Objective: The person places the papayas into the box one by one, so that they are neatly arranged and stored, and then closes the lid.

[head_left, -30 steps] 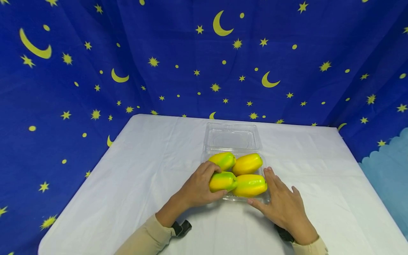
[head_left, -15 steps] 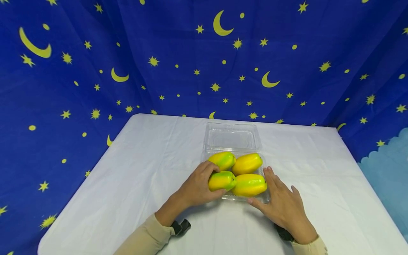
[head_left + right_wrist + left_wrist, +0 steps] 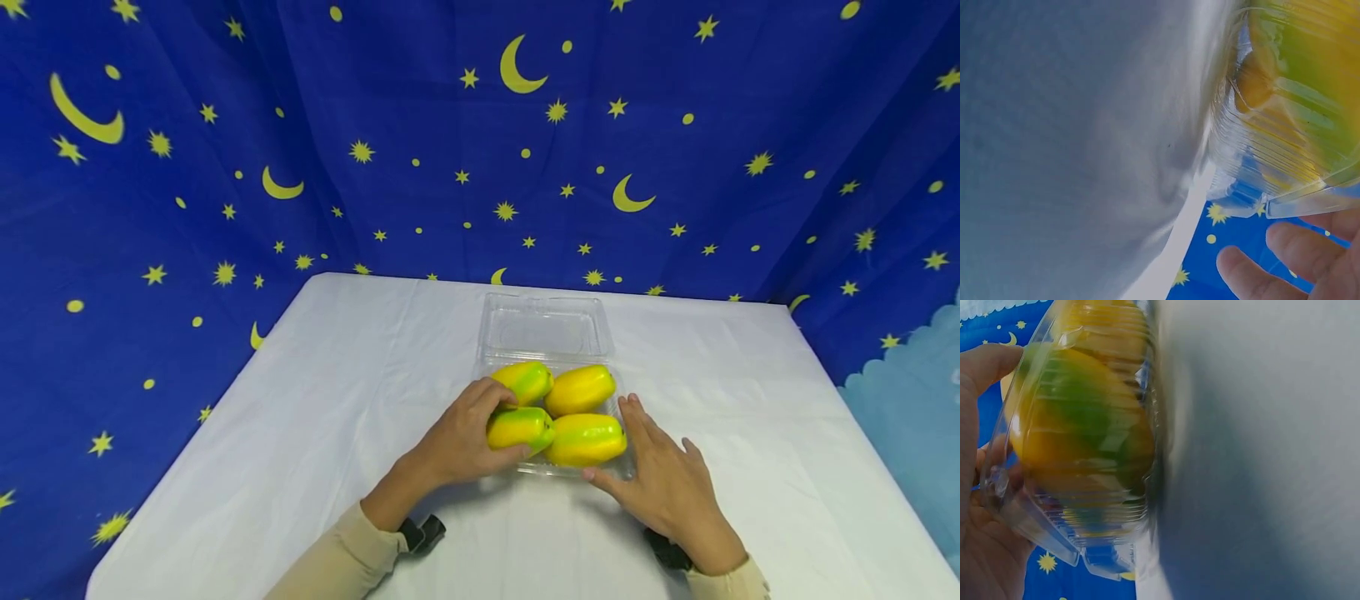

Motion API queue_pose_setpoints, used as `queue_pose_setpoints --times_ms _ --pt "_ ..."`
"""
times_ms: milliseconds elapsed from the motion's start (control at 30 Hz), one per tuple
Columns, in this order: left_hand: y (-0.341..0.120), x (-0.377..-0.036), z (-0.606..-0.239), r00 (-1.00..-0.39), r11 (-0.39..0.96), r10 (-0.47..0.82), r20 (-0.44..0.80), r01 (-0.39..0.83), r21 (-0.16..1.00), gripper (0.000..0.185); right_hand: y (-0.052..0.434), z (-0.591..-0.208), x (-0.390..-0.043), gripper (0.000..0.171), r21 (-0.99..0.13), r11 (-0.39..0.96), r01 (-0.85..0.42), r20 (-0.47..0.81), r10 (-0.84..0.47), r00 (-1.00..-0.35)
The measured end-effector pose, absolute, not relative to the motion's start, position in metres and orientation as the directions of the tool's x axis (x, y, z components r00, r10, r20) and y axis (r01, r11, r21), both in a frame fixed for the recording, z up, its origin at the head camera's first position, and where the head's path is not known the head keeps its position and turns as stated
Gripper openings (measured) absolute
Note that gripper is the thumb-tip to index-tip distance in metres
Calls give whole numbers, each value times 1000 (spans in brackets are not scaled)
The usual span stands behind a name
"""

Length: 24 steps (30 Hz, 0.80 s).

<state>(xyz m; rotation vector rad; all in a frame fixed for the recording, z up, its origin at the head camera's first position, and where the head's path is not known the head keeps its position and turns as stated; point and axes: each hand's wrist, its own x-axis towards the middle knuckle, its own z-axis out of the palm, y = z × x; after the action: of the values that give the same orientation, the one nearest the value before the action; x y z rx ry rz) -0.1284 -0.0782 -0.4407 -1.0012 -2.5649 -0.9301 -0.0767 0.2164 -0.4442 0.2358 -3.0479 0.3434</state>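
Several plump, oblong yellow-green fruits lie in the base of a clear plastic clamshell box (image 3: 546,327) whose lid is folded back, away from me. My left hand (image 3: 468,433) holds the near-left fruit (image 3: 520,427), its fingers over the far side and thumb at the near side. Behind that one is the far-left fruit (image 3: 525,382). On the other side, my right hand (image 3: 663,475) rests with extended, spread fingers by the box's right edge, close to the near-right fruit (image 3: 587,440) and far-right fruit (image 3: 581,389). The left wrist view shows fruit through the ribbed box wall (image 3: 1094,519).
A white cloth covers the table (image 3: 375,358). Beyond its back and left edges hangs a blue curtain (image 3: 420,108) with yellow moons and stars. A light-blue patch (image 3: 915,425) shows at the right.
The near-left fruit has shifted slightly left under my left hand, and the near-right fruit a touch too. My right hand stays almost still. The head view has tilted slightly.
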Motion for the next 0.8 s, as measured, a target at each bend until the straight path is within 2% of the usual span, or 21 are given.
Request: queue_pose_setpoints --times_ms 167,467,800 --pt "-82 -133 -434 -723 550 506 471 691 470 48 216 -440 -79 111 -223 959 -175 141 -146 -979" --pt "-91 -149 -413 -709 532 482 515 703 471 40 218 -412 -91 84 -238 946 -220 318 -138 -938" --pt "-93 -170 -399 -723 536 401 563 683 495 39 221 -395 -116 75 -230 932 -281 418 -166 -893"
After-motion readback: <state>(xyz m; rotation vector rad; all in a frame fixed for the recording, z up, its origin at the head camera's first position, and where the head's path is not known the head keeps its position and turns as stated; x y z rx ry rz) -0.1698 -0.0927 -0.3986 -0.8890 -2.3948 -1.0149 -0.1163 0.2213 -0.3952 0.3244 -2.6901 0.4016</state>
